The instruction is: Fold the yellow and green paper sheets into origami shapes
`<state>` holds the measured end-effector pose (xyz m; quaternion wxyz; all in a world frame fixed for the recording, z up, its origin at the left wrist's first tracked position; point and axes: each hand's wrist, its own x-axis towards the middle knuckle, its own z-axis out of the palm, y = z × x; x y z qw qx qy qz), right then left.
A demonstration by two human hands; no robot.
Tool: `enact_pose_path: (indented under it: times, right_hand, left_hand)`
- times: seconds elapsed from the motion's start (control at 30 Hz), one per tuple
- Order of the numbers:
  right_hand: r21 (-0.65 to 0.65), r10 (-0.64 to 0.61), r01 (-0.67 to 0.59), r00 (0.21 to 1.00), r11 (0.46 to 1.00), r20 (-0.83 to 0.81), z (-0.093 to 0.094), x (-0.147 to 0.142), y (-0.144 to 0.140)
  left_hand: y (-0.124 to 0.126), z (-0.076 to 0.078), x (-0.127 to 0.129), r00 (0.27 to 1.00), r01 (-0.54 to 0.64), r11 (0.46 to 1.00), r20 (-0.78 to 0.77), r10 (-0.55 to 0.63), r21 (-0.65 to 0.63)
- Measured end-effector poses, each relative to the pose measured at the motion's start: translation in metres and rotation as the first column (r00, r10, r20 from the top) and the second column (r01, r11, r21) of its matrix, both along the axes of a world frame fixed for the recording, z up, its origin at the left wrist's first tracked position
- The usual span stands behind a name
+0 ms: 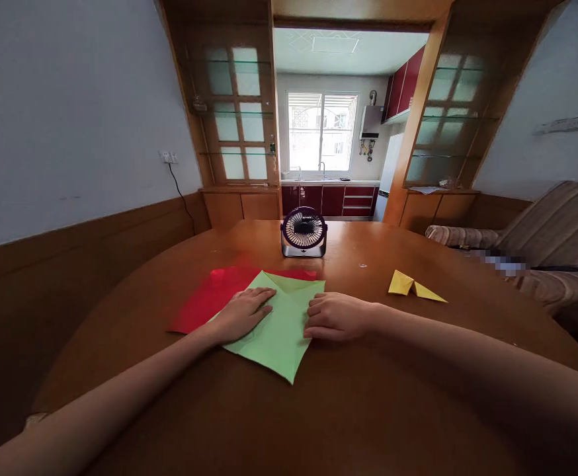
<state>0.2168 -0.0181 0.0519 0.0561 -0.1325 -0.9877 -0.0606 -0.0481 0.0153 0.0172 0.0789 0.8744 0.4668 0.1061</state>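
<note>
Green paper: a light green square sheet of paper [282, 324] lies flat on the round brown wooden desk [319, 410], turned like a diamond, its near corner pointing back at me and its top corner folded down into a small triangle.
Left hand: my left hand [243, 315] lies palm down on the sheet's left half, fingers [262, 301] straight, close together and pressed flat on the paper, not gripping it.
Right hand: my right hand [337, 316] sits at the sheet's right edge, fingers [316, 317] curled under, their tips touching the paper's border; I cannot tell if they pinch the edge.
Key relation: the sheet lies between my two hands, its long axis running from the near corner away toward the fan. The left hand is further onto it; the right only meets its edge.
Under it: a red sheet of paper [204, 301] lies beneath, showing out to the left and along the top.
Behind: a small dark purple desk fan [303, 232] stands upright just beyond the sheets.
To the right: a folded yellow paper shape [414, 284] lies well apart from my right hand.
</note>
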Motion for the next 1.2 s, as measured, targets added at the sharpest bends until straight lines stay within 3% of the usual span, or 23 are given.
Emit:
enact_pose_path:
  times: [0.17, 0.27, 0.37, 0.43, 0.5, 0.57, 0.63, 0.73, 0.87, 0.97, 1.07, 1.13, 1.17, 1.2]
  right_hand:
    - [-0.12, -0.13, 0.109, 0.976, 0.987, -0.177, -0.022, 0.02, -0.017]
    - [-0.218, -0.188, 0.13, 0.944, 0.967, -0.271, -0.03, 0.026, -0.022]
    - [-0.252, -0.217, 0.144, 0.933, 0.957, -0.288, -0.024, 0.044, -0.012]
    - [-0.22, -0.359, 0.294, 0.855, 0.93, -0.375, -0.015, 0.071, 0.001]
    - [-0.2, -0.559, 0.533, 0.692, 0.822, -0.457, -0.008, 0.111, 0.016]
    - [-0.193, -0.736, 0.747, 0.513, 0.636, -0.442, -0.005, 0.153, 0.025]
    - [-0.259, -0.852, 0.828, 0.409, 0.497, -0.327, -0.008, 0.19, 0.027]
    - [-0.418, -0.887, 0.786, 0.367, 0.456, -0.28, -0.012, 0.216, 0.022]
    - [-0.498, -0.876, 0.727, 0.322, 0.472, -0.36, 0.002, 0.19, 0.012]
    - [-0.812, -0.865, 0.301, 0.203, 0.5, -0.458, 0.024, 0.135, 0.004]
    - [-0.88, -0.875, 0.036, 0.135, 0.473, -0.465, 0.042, 0.074, -0.002]
    - [-0.885, -0.881, -0.02, 0.091, 0.465, -0.464, 0.045, 0.042, -0.002]
    - [-0.877, -0.874, -0.02, 0.069, 0.48, -0.48, 0.045, 0.029, 0.0]
    - [-0.866, -0.864, -0.023, 0.065, 0.499, -0.5, 0.043, 0.019, 0.003]
  left_hand:
    - [-0.001, 0.003, 0.015, 0.996, -0.08, 0.992, -0.021, 0.083, 0.1]
    - [-0.007, 0.0, 0.017, 0.994, -0.101, 0.99, -0.026, 0.104, 0.097]
    - [-0.008, -0.001, 0.012, 0.991, -0.115, 0.993, -0.061, 0.115, 0.0]
    - [-0.003, 0.001, 0.005, 0.979, -0.18, 0.983, -0.101, 0.176, -0.036]
    - [0.005, 0.003, -0.002, 0.954, -0.281, 0.959, -0.118, 0.277, -0.021]
    - [0.013, 0.004, -0.01, 0.932, -0.349, 0.937, -0.112, 0.346, -0.013]
    - [0.019, 0.005, -0.016, 0.926, -0.36, 0.933, -0.128, 0.355, -0.018]
    - [0.019, 0.008, -0.022, 0.94, -0.308, 0.951, -0.146, 0.308, 0.024]
    - [0.005, 0.018, -0.015, 0.952, -0.247, 0.968, -0.175, 0.251, 0.041]
    - [-0.014, 0.028, 0.008, 0.988, -0.126, 0.967, -0.055, 0.142, 0.22]
    - [-0.027, 0.042, 0.041, 0.991, 0.056, 0.981, 0.106, -0.077, 0.187]
    - [-0.026, 0.052, 0.059, 0.944, 0.049, 0.991, 0.319, -0.088, 0.127]
    - [-0.022, 0.056, 0.066, 0.874, 0.017, 0.995, 0.483, -0.061, 0.094]
    - [-0.018, 0.06, 0.072, 0.756, 0.004, 0.999, 0.654, -0.025, 0.034]
